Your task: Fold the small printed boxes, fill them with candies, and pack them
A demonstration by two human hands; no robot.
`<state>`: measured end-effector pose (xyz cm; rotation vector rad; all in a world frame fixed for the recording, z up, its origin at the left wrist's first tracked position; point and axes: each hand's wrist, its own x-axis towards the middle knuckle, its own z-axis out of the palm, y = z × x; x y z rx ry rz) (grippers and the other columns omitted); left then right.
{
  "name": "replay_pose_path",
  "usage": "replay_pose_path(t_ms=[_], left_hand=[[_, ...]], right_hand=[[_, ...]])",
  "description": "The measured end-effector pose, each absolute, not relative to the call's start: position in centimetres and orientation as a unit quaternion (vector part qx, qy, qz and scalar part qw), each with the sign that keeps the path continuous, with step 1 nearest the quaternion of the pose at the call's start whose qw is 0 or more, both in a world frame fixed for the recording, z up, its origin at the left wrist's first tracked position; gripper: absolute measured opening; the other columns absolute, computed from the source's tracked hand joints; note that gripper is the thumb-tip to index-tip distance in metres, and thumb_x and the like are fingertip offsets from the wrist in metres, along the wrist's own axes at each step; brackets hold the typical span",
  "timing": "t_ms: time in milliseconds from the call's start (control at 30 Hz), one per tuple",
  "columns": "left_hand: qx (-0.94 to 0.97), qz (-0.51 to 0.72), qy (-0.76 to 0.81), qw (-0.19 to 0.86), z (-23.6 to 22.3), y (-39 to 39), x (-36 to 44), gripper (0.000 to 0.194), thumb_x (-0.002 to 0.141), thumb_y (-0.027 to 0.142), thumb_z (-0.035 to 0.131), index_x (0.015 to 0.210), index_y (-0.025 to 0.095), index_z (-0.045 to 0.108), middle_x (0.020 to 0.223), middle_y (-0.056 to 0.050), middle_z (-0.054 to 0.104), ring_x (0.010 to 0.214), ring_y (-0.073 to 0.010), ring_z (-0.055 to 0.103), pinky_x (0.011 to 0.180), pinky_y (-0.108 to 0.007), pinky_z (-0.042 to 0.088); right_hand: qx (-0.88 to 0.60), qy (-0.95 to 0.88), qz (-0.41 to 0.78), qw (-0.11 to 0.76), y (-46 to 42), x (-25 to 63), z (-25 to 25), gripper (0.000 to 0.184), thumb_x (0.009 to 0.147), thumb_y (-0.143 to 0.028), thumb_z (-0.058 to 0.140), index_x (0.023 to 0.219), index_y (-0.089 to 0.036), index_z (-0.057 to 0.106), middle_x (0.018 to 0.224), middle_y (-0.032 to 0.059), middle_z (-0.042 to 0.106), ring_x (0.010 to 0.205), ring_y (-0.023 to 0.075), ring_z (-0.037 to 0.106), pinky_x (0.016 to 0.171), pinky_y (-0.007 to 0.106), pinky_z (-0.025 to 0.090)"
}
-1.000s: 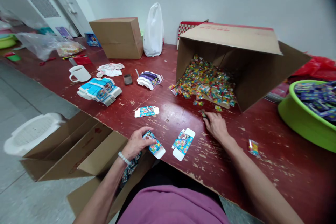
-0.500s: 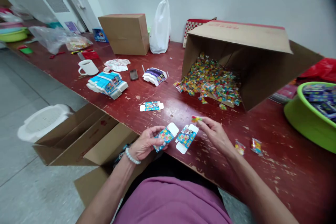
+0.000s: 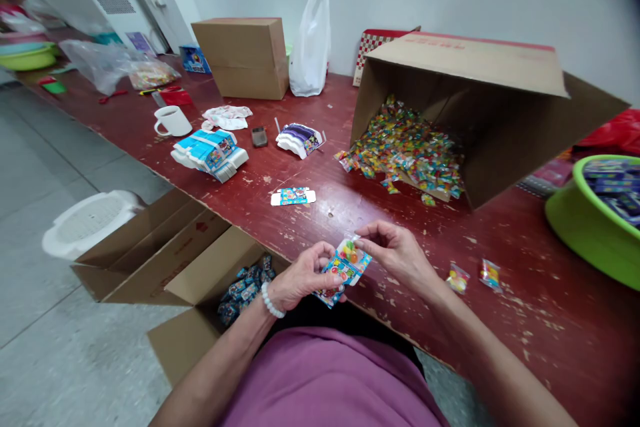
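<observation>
My left hand (image 3: 305, 275) is closed around a small blue printed candy box (image 3: 334, 285) above the table's front edge. My right hand (image 3: 393, 250) pinches a clear packet of colourful candies (image 3: 351, 251) by its top, right at the box's upper end. Partly hidden behind the held box lies another blue carton (image 3: 361, 265). Farther back, a flat unfolded blue carton (image 3: 294, 196) rests on the table. Two candy packets, one (image 3: 457, 277) nearer my right forearm and the other (image 3: 491, 274) beyond it, lie to the right.
A cardboard box on its side (image 3: 525, 147) spills many candy packets (image 3: 410, 153) onto the table. On the right stands a green basin (image 3: 575, 233). Bundled blue cartons (image 3: 207, 153) and a white mug (image 3: 173, 121) are at left. Below, an open carton (image 3: 200, 267) holds small filled boxes (image 3: 245, 290).
My right hand has brought the candy packet left to the top of the box in my left hand. The held box has shifted right, and the view has moved slightly.
</observation>
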<state>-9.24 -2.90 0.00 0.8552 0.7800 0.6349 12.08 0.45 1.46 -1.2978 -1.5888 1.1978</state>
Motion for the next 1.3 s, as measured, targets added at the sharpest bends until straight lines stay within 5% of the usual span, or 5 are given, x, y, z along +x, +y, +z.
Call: replay_pose_path(t_ms=[333,500,867,1100,1300], left_hand=[[0.288,0.427,0.360,0.778,0.0,-2.6,-7.2,0.042,0.072,0.026,0.080,0.108,0.018,0.059,0.092,-0.004,0.070,0.069,-0.0155,0.067,0.062,-0.026,0.054],[0.172,0.431,0.363,0.808,0.0,-2.1,-6.4,0.039,0.087,0.048,0.059,0.105,0.014,0.065,0.087,-0.009,0.072,0.066,-0.0197,0.068,0.055,-0.028,0.053],[0.129,0.480,0.435,0.751,-0.6,-2.3,-5.6,0.027,0.075,0.030,0.062,0.097,0.013,0.065,0.064,-0.001,0.065,0.047,-0.0132,0.059,0.044,-0.023,0.048],[0.181,0.491,0.440,0.730,-0.9,-2.7,-5.7,0.033,0.078,0.037,0.068,0.101,0.013,0.067,0.070,-0.001,0.068,0.051,-0.0126,0.061,0.046,-0.023,0.049],[0.202,0.474,0.448,0.730,-0.2,-2.9,-5.5,0.040,0.083,0.043,0.066,0.109,0.012,0.067,0.081,-0.005,0.073,0.052,-0.0130,0.062,0.052,-0.025,0.052]], right_hand=[[-0.494,-0.677,0.329,0.434,-1.4,11.2,0.5,0.018,0.091,-0.036,0.060,0.101,-0.024,0.069,0.108,0.0072,0.060,0.090,0.0202,0.061,0.078,0.033,0.049],[-0.494,-0.634,0.366,0.469,-2.4,9.6,-1.1,0.017,0.086,-0.036,0.069,0.097,-0.024,0.067,0.098,0.0045,0.063,0.083,0.0189,0.060,0.073,0.031,0.050],[-0.462,-0.465,0.574,0.491,-2.5,7.9,-1.8,0.024,0.077,-0.044,0.075,0.086,-0.022,0.072,0.102,0.0056,0.061,0.071,0.0179,0.061,0.052,0.029,0.053],[-0.465,-0.661,0.374,0.455,-2.1,9.0,-1.0,0.013,0.086,-0.034,0.068,0.083,-0.023,0.074,0.107,0.0080,0.064,0.098,0.0226,0.062,0.087,0.037,0.049],[-0.481,-0.514,0.510,0.493,-1.6,8.9,-1.8,0.036,0.079,-0.039,0.075,0.111,-0.025,0.066,0.100,0.0033,0.068,0.076,0.0183,0.065,0.064,0.030,0.053]])
